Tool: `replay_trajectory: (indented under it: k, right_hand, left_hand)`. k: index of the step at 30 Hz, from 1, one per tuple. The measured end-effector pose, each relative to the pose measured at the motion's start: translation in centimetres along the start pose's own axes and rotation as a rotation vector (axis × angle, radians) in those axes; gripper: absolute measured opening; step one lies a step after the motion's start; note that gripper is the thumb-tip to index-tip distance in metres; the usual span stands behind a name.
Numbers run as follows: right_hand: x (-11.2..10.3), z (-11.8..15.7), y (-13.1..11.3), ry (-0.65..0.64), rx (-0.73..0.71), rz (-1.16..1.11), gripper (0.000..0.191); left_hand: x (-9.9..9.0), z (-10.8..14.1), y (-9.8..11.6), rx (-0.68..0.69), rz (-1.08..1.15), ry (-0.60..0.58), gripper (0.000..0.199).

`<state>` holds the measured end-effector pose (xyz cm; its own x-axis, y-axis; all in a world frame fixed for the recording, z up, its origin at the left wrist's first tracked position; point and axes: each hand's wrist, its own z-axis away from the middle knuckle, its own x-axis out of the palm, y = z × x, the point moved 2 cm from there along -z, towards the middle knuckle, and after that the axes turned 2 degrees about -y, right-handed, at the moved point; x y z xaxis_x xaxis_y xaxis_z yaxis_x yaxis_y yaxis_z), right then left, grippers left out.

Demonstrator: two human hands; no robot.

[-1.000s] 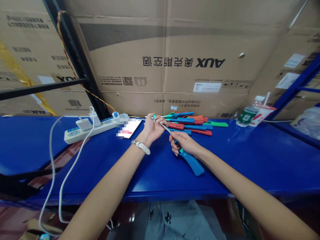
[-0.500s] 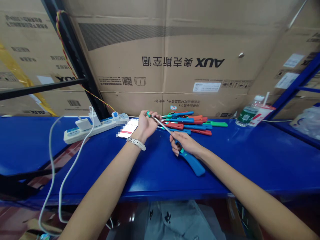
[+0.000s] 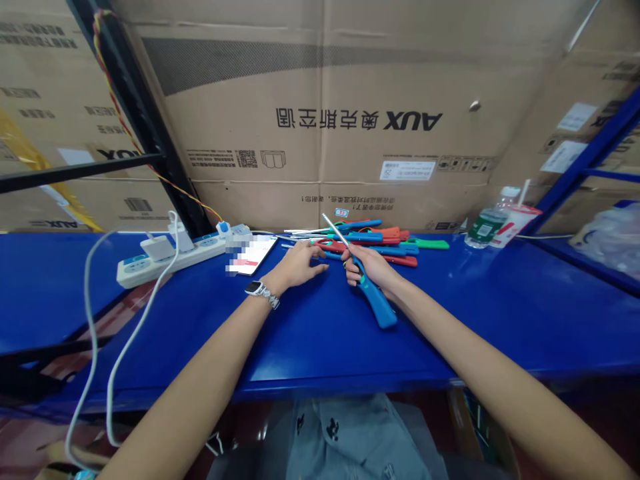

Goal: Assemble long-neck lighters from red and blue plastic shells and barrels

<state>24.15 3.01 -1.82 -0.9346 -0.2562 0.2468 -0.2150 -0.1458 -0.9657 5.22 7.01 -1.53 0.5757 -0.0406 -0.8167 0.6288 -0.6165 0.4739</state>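
Note:
A blue long-necked lighter (image 3: 379, 303) is in my right hand (image 3: 373, 267), the fingers wrapped round the front of its handle. Its metal tube (image 3: 334, 228) slants up and left over the pile, the tip bare. My left hand (image 3: 300, 263) is palm down at the pile's near left edge, thumb and fingers apart. Nothing shows in it, though its fingertips partly overlap the lighters. Behind both hands lies a heap of several lighters with red, blue, orange and green handles, among them a green one (image 3: 433, 245) and a red one (image 3: 406, 261).
A phone (image 3: 253, 256) lies left of the heap, beside a white power strip (image 3: 200, 250) with cables. At the right back stand a water bottle (image 3: 484, 229) and a red-white cup (image 3: 516, 225). A big cardboard box (image 3: 320, 80) walls off the back of the blue table (image 3: 300, 347).
My left hand has left the lighter's tip, turned palm down and dropped towards the heap. The green piece at the tip no longer shows. The lighter in my right hand now points more steeply upward.

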Motion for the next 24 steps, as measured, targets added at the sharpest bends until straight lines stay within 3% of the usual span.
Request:
replay_trajectory:
  k: [2,4,7,10,14,19,22,24]
  right_hand:
    - [0.3,-0.4,-0.4,0.012,0.004,0.010,0.035]
    - [0.5,-0.8,-0.9,0.031,-0.023,0.042,0.034]
    - [0.6,-1.5,-2.0,0.086,-0.111,0.127,0.029]
    - [0.6,-1.9,-2.7,0.057,-0.170,0.183,0.020]
    - [0.9,-2.2,-2.5,-0.052,-0.158,0.195,0.019]
    - [0.9,-2.5,-2.2,-0.115,-0.121,0.289,0.031]
    - [-0.1,-2.5,-2.4,-0.092,-0.193,0.386,0.037]
    - [-1.1,-2.3,-2.6,-0.071,-0.249,0.511,0.038]
  left_hand:
    - [0.3,-0.1,1.0,0.015,0.116,0.043,0.014]
    - [0.9,-0.3,2.4,-0.012,0.367,0.033,0.012]
    - [2.3,-0.5,4.2,-0.146,0.834,-0.015,0.023]
    - [3.1,-0.5,5.0,-0.239,1.081,0.061,0.024]
    - [3.2,-0.4,4.4,-0.332,1.294,0.134,0.028]
    - [3.0,-0.5,4.1,-0.295,1.397,0.084,0.021]
    - [2.8,-0.6,3.9,-0.346,1.446,0.170,0.013]
    - [2.7,-0.6,3.8,-0.385,1.502,0.255,0.020]
